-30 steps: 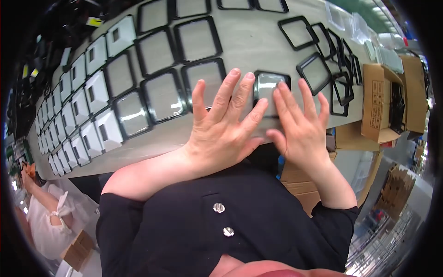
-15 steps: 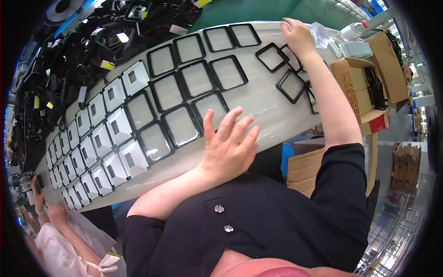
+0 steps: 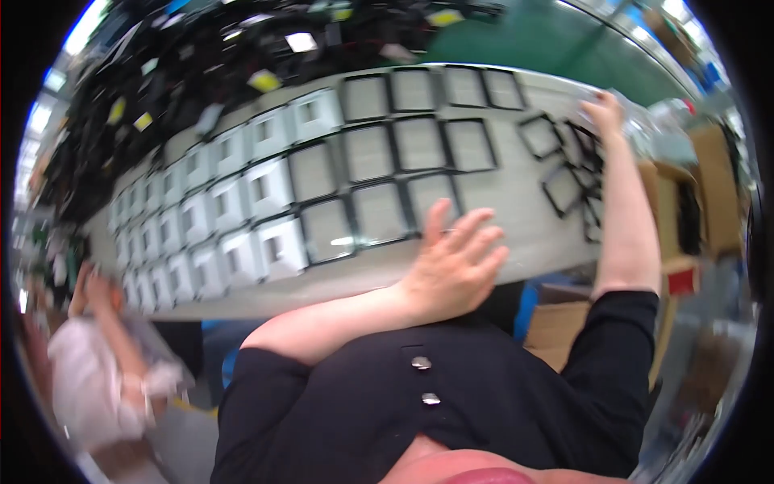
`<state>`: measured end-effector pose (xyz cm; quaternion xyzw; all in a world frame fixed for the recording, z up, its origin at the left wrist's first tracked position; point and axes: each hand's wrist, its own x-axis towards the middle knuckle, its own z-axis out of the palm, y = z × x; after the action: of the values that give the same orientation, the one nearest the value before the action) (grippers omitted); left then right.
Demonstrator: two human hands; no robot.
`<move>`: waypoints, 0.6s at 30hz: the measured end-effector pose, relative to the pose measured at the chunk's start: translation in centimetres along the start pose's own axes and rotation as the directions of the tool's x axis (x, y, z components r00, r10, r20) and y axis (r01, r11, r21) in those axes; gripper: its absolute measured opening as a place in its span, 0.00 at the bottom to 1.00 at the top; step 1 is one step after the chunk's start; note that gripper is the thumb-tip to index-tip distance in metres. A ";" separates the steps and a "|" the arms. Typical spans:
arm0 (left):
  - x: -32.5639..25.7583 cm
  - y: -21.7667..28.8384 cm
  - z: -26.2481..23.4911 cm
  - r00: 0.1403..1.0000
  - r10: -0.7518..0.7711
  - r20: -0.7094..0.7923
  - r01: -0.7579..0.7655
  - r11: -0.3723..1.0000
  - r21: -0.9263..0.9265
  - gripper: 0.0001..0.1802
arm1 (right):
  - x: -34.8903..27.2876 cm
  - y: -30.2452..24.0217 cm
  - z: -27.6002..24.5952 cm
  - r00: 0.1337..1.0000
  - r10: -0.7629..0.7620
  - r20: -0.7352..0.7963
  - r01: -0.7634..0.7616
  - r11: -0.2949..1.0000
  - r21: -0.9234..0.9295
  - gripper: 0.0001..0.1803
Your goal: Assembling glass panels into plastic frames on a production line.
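My left hand (image 3: pixel 456 270) hovers over the near edge of the table, fingers spread and nothing in it. Just beyond its fingertips lies a black rectangular frame (image 3: pixel 380 211), one of several set out in rows. Further left, more frames carry white panels with a small dark window, such as this white panel (image 3: pixel 282 248). My right hand (image 3: pixel 606 114) reaches to the far right corner, beside clear plastic wrapping (image 3: pixel 641 123). Blur hides whether its fingers hold anything. Close to that forearm, several loose black frames (image 3: pixel 562 189) lie at odd angles, some overlapping.
A heap of dark parts and cables (image 3: pixel 201 68) lies beyond the table (image 3: pixel 524 234). Cardboard boxes (image 3: pixel 720 181) stand on the right, with another piece of cardboard (image 3: pixel 556 327) below the table edge. A co-worker in white (image 3: pixel 101 371) is at the left end.
The whole view has turned, so the table sits further right and lower, and the picture is blurred. My left hand stays spread; my right arm is still stretched to the far right corner.
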<state>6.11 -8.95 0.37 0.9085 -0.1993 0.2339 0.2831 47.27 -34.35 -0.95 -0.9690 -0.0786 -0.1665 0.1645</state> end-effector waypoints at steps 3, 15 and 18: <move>0.2 0.1 1.1 0.995 0.061 -0.079 -0.064 0.997 -0.037 0.15 | 1.3 6.6 0.1 0.993 -0.026 -0.118 0.040 0.991 0.126 0.34; -0.1 -0.3 1.4 0.990 0.067 -0.121 -0.058 0.996 0.073 0.14 | -23.6 -9.9 -11.1 0.907 -0.333 0.257 0.226 0.901 0.370 0.25; -0.1 -0.5 0.9 0.996 0.040 -0.084 -0.026 0.987 0.161 0.16 | -25.5 -10.4 -11.4 0.871 -0.421 0.253 0.297 0.862 0.410 0.26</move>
<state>6.52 -9.09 -0.56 0.9138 -0.1826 0.2932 0.2137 17.98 -31.02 3.34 -0.9039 -0.3159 -0.0108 0.2882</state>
